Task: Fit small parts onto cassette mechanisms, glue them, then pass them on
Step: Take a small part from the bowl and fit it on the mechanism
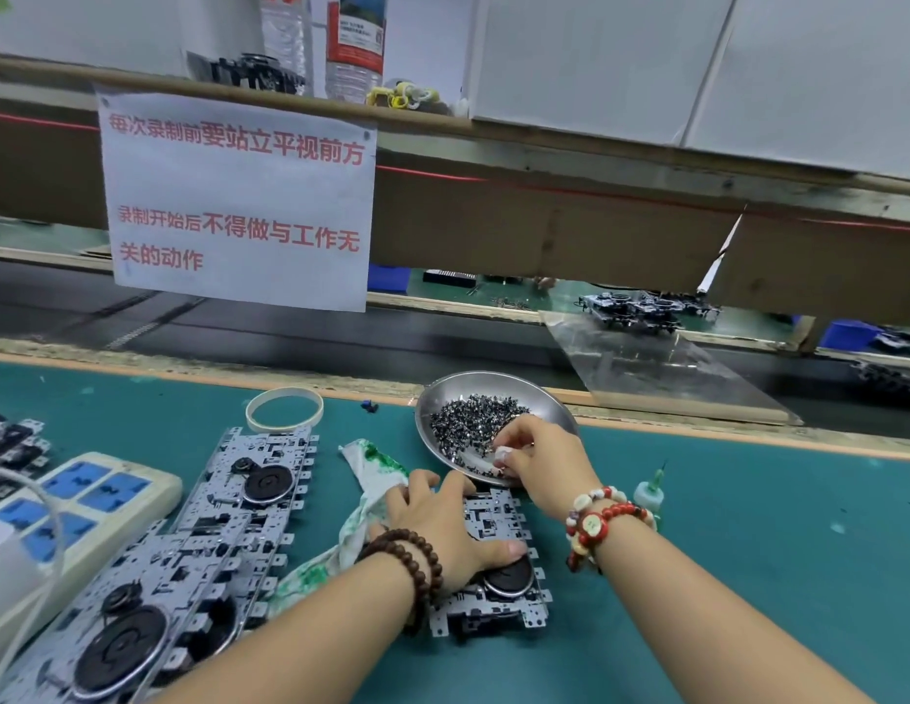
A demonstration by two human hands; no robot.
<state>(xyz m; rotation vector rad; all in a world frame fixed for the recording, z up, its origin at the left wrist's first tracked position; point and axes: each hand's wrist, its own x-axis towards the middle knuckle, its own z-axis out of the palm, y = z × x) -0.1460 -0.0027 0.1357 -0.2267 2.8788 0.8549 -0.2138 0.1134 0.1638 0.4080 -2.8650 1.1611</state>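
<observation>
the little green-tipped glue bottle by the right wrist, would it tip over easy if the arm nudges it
Probably yes. The glue bottle stands upright on the green mat, narrow with a thin nozzle, so it looks light and top-heavy. It sits right beside the right hand's bracelets, so a wrist sweep would likely knock it flat and roll it.

I see bright, even light from above with only soft shadows. The metal dish (493, 393) shines a bit. Straight lines bend near the edges. The shelf (443, 119) up top looks blurry.

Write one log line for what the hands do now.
left hand: holds mechanism | right hand: picking parts in dish
</observation>
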